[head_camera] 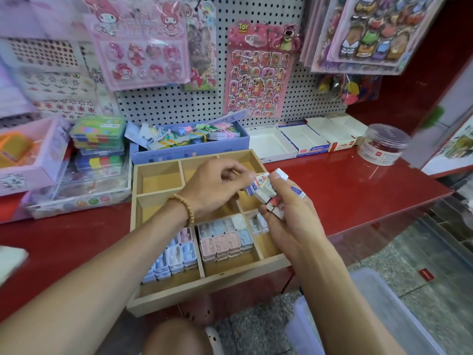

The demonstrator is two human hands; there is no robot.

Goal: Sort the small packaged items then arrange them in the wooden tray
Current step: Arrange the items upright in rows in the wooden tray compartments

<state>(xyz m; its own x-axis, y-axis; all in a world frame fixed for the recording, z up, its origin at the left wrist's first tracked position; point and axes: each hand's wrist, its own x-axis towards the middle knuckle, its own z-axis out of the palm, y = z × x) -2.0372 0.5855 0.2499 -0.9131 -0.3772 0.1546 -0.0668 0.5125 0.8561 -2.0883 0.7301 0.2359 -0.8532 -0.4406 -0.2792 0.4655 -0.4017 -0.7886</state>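
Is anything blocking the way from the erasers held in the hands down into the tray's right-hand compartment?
Nothing visible does. The right hand holds a bunch of small wrapped erasers just above the wooden tray, while the left hand pinches one of them. The right-hand compartment below holds only a few erasers at its far end.

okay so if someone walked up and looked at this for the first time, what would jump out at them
Probably the two hands in the middle: the right hand grips a bundle of small white erasers above the wooden tray, and the left hand pinches one of them. Next, the pastel boxes packed in the tray's near compartments, and the pink sticker sheets hanging on the pegboard behind.
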